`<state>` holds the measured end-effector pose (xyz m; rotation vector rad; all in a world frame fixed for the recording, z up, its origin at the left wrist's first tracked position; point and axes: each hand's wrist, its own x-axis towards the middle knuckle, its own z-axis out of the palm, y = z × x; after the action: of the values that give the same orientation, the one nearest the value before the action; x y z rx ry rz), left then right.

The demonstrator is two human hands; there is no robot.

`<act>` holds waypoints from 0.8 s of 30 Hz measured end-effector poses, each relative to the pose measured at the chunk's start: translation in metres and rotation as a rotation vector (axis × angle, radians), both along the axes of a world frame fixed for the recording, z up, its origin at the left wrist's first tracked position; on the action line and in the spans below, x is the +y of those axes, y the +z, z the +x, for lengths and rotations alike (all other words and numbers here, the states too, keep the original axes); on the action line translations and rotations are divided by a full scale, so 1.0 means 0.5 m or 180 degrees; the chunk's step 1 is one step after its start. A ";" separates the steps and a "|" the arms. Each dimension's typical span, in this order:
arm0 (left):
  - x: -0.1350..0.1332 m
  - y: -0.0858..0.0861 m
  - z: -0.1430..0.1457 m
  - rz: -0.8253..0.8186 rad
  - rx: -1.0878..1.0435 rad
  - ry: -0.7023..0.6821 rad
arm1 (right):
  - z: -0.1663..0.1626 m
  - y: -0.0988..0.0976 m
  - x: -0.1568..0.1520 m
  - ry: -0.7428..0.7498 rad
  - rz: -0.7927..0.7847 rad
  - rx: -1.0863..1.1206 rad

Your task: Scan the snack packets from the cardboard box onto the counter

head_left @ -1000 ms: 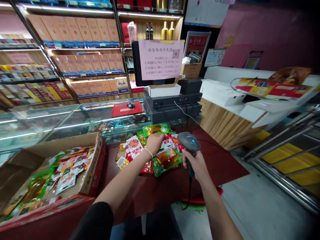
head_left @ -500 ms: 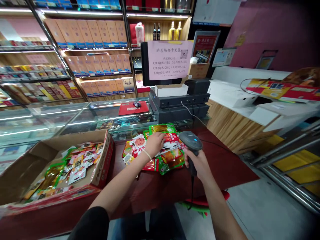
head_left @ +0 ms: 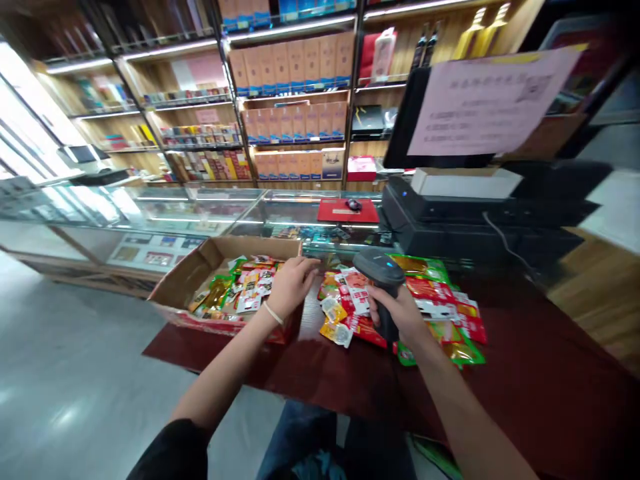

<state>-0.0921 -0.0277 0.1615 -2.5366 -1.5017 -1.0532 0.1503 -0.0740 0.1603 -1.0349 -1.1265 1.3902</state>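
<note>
My right hand (head_left: 400,310) is wrapped round the handle of a dark barcode scanner (head_left: 380,267) with a small blue light on top. The scanner hovers over a pile of snack packets (head_left: 433,290), red, green and white, hiding some of them. At the right wall of an open cardboard box (head_left: 183,267), my left hand (head_left: 294,283) reaches out with its fingers loosely stretched to the right. Nothing shows in it, though its underside is hidden. More small snack packets (head_left: 250,290) lie inside the box.
Both stand on a dark red tabletop (head_left: 320,373). Behind runs a glass display counter (head_left: 210,207) with a red mouse pad (head_left: 333,211) and mouse. A dark cash-register unit (head_left: 450,220) with a paper-covered screen (head_left: 480,107) stands at the back right. Stocked shelves line the wall.
The view has turned left. My left hand has moved from the packet pile to the box's right edge. The scanner, still in my right hand, has shifted left over the pile.
</note>
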 end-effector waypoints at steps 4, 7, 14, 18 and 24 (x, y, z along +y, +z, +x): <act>-0.003 -0.018 -0.164 -0.0014 0.0050 0.0554 | -0.120 0.005 0.046 0.0409 -0.0071 0.0145; -0.010 -0.032 -0.270 -0.0084 0.0053 0.0973 | -0.202 0.002 0.075 0.0610 -0.0107 0.0124; -0.019 -0.050 -0.452 -0.0362 0.0049 0.1597 | -0.332 -0.017 0.116 0.1085 -0.0048 -0.0019; 0.011 -0.075 -0.518 -0.0840 0.0335 0.1716 | -0.369 -0.025 0.133 0.1311 -0.0109 -0.0322; 0.067 -0.126 -0.565 -0.2236 0.1088 0.1538 | -0.393 -0.053 0.157 0.1600 -0.0179 -0.0627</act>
<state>-0.3746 0.0056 0.0986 -2.2761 -2.4801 -0.0132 -0.0464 0.0047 0.1338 -0.9823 -1.5763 1.7452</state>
